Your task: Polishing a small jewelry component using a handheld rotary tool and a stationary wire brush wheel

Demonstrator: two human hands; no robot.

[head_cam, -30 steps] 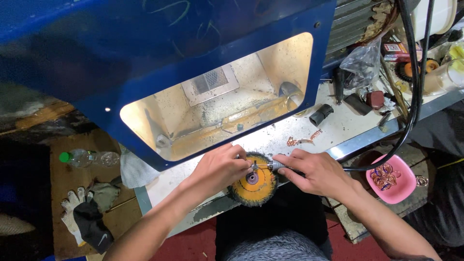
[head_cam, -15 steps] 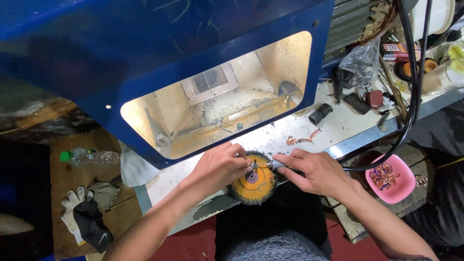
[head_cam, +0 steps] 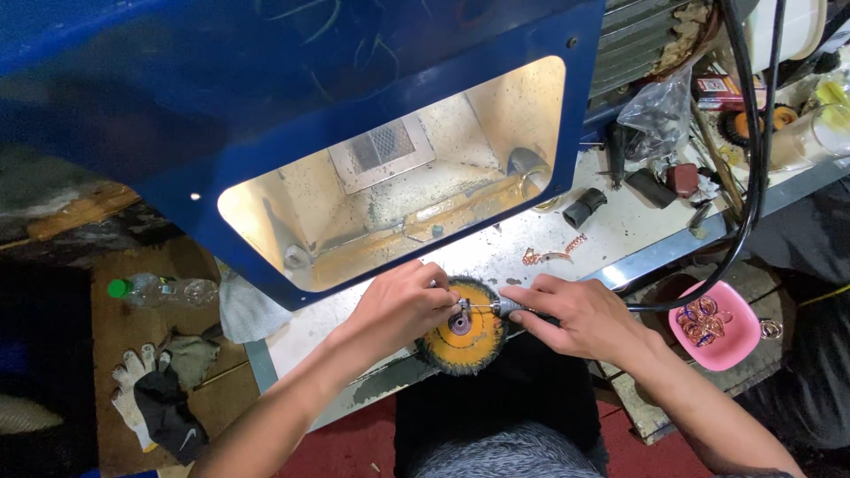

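A dusty white counter (head_cam: 496,257) sits under a big blue box (head_cam: 354,115) with a lit window. At its front edge, the left hand (head_cam: 403,305) pinches the round yellow brush wheel (head_cam: 462,338). The right hand (head_cam: 575,314) is wrapped around a thin metal tool (head_cam: 496,307) touching it. A pink bowl (head_cam: 717,327) sits nearby

Tool tip (head_cam: 467,306) hidden between hands; brush wheel (head_cam: 464,341) half-covered.
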